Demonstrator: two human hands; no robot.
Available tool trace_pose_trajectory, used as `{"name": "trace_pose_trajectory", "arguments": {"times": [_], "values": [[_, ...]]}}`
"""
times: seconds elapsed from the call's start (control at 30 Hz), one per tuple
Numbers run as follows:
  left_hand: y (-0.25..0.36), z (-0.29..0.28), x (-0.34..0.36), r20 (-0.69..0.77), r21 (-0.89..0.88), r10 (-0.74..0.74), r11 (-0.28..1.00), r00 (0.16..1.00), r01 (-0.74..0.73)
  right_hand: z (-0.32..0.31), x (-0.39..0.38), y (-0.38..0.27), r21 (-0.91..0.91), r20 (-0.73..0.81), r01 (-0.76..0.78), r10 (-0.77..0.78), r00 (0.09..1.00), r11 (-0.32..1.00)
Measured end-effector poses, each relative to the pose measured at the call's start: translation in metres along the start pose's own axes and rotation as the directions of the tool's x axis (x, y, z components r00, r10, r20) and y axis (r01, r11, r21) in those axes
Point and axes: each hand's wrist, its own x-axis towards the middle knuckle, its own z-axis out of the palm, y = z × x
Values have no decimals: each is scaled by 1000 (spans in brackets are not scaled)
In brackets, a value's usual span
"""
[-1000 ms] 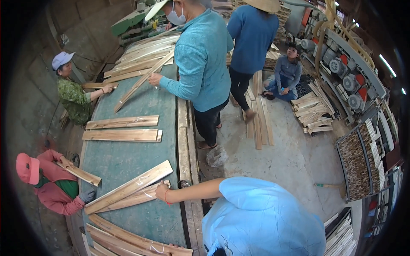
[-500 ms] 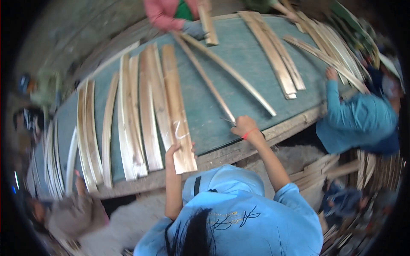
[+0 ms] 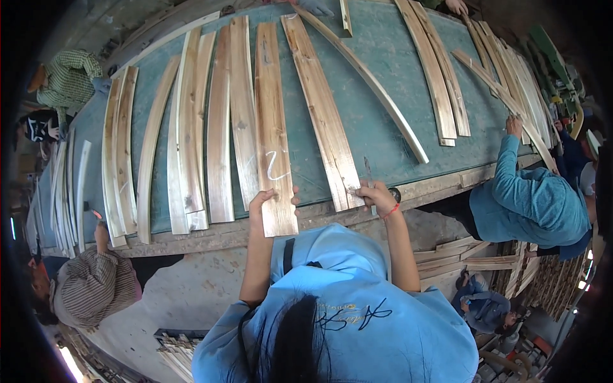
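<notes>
My left hand is closed around the near end of a wooden board, thumb on its face, fingertips at its right edge. A white chalk mark shows on that board, and its end overhangs the table's front edge. To the right, a second board lies with its broad, knotty face up. My right hand pinches the near right corner of this board. A thin pointed tool, like a slim knife, sticks up from the same hand; its exact kind is unclear.
More boards lie across the green table to the left, and others to the right. A narrow strip slants near my right hand. Co-workers stand at both sides, one in a teal shirt. A gloved hand shows at the far edge.
The board at my right hand has turned from its narrow edge to its broad face and come closer to the left board. My left hand still grips its board. The view has shifted.
</notes>
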Motion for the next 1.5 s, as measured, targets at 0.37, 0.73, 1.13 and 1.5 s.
{"name": "trace_pose_trajectory", "arguments": {"times": [0.37,0.73,1.13,1.5], "values": [[1,6,-4,-60,110,-9,994,998,15,25,-1,1,-167,12,2,0,1000,986],[-19,-15,20,-241,424,128,906,962,-14,47,-15,-13,-239,97,32,-9,995,970],[-3,-9,31,-316,764,359,646,878,11,46,-6,-9,-211,151,45,-12,988,976],[11,2,60,147,985,782,-57,606,-165,49,-20,-22,-140,183,60,-34,983,988]]}}
